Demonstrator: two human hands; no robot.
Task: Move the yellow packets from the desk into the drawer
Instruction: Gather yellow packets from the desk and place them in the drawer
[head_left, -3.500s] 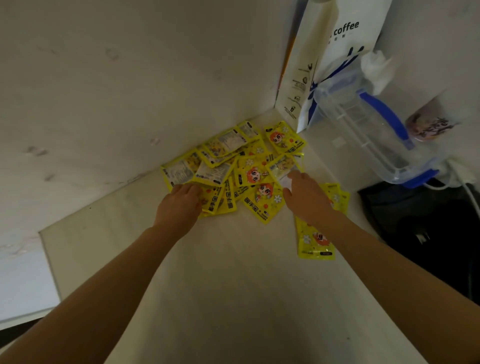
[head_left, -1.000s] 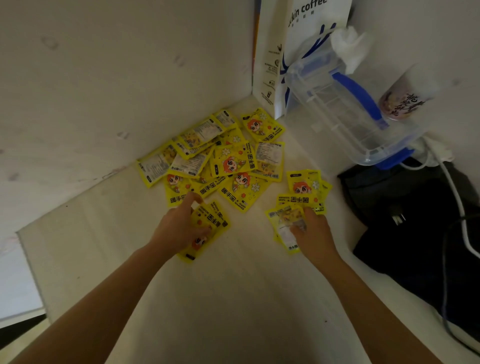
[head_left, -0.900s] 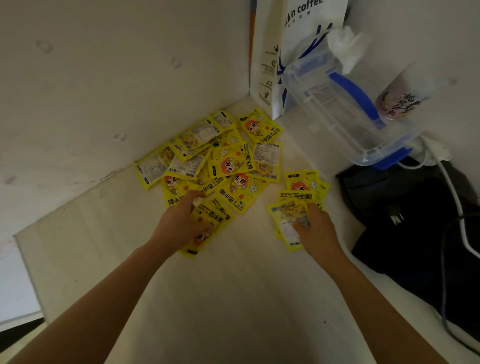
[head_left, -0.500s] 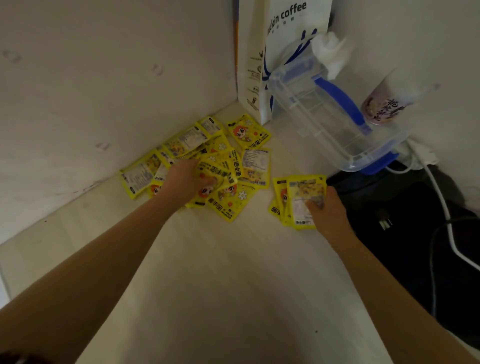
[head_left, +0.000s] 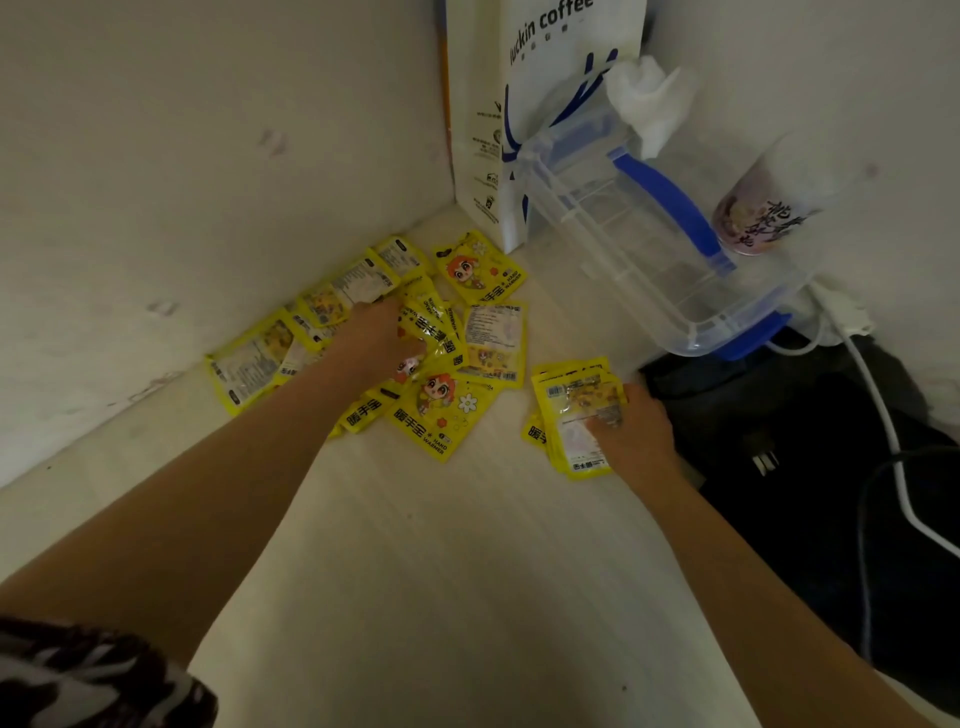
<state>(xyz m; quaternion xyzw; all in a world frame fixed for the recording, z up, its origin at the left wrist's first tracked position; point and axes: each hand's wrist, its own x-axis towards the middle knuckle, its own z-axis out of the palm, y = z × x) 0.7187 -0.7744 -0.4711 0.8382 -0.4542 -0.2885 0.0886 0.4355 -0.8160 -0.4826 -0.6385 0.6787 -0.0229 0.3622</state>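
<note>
Several yellow hand-warmer packets (head_left: 441, 410) lie in a loose heap in the desk's far corner against the wall. My left hand (head_left: 376, 338) reaches into the heap and grips a few packets (head_left: 431, 332) in its curled fingers. A smaller stack of packets (head_left: 574, 410) lies to the right on the pale desk (head_left: 441, 571). On that stack my right hand (head_left: 631, 428) holds the top packets with thumb and fingers. No drawer is in view.
A white paper coffee bag (head_left: 524, 104) stands in the corner. A clear plastic box with blue handle (head_left: 649, 234) leans beside it, with a cup (head_left: 763, 208) behind. A black bag (head_left: 810, 467) and white cable (head_left: 883, 415) lie at the right.
My left hand has moved forward from the near packets into the heap and closed on some. My right hand has gathered its packets into one stack and slid it right.
</note>
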